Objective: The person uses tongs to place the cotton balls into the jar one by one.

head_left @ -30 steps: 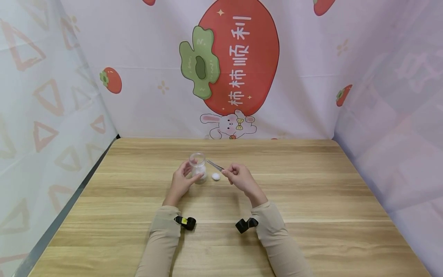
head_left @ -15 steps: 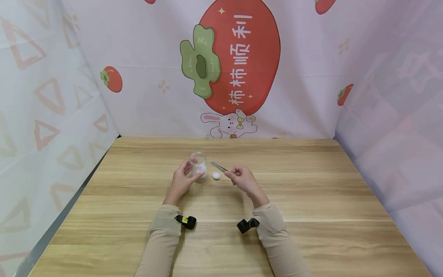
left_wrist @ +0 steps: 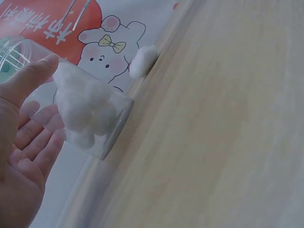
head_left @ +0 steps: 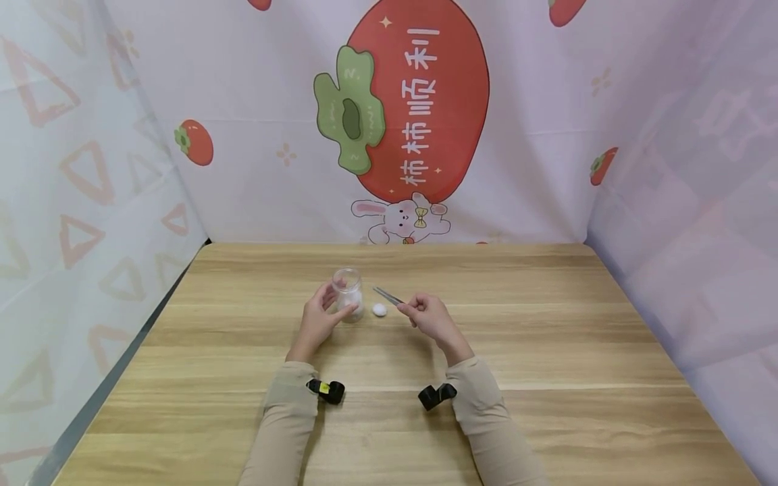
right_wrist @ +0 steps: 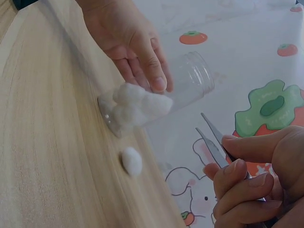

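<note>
A clear, lidless jar (head_left: 348, 282) stands upright on the table, partly filled with white cotton balls (left_wrist: 88, 107). My left hand (head_left: 319, 317) holds the jar from its left side, thumb on the near wall and fingers behind it. Just right of the jar, one loose cotton ball (head_left: 379, 310) lies on the wood. My right hand (head_left: 428, 317) pinches metal tweezers (head_left: 387, 295) between thumb and fingers. Their tips point left toward the jar's upper part, apart from each other with nothing between them, as the right wrist view shows (right_wrist: 211, 137).
The wooden table (head_left: 547, 324) reaches back to a white curtain printed with a large red persimmon (head_left: 450, 101) and a rabbit. Side curtains (head_left: 79, 202) hang at left and right. A small black camera is strapped to each wrist.
The tweezers and right hand have drawn back slightly to the right, away from the jar's rim. The left hand, jar and loose cotton ball have stayed in place.
</note>
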`<state>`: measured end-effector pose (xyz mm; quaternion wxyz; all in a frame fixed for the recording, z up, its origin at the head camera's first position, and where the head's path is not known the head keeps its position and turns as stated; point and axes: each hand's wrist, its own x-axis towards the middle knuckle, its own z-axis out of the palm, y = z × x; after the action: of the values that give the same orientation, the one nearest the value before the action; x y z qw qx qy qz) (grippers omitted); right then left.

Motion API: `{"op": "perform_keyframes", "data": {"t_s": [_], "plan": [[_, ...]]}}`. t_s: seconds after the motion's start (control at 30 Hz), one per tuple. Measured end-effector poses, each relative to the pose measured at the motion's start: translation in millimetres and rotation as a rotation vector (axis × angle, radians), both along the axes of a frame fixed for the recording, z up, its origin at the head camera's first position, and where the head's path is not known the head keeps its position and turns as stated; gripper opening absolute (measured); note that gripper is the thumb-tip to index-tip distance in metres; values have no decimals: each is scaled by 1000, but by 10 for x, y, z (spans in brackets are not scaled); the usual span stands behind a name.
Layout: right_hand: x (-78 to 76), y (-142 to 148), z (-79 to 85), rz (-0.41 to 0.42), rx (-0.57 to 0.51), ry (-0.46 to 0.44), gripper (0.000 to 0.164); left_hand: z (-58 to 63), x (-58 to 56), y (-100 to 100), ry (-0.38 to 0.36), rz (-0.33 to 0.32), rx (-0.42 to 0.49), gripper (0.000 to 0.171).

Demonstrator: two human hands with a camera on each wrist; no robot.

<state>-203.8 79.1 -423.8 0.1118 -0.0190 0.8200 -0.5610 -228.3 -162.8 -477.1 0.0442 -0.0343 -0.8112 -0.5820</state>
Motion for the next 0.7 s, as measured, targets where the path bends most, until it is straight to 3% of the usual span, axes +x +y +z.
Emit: {"op": "perform_keyframes", "data": {"t_s": [0.27,0.7], "plan": [[-25,-5,-43,-45,31,-30,24,14,0,-7,12,-9,25,64],[-62,20,-119,-41,123,-57,26,-11,-8,-3,36,-17,19,65]]}}
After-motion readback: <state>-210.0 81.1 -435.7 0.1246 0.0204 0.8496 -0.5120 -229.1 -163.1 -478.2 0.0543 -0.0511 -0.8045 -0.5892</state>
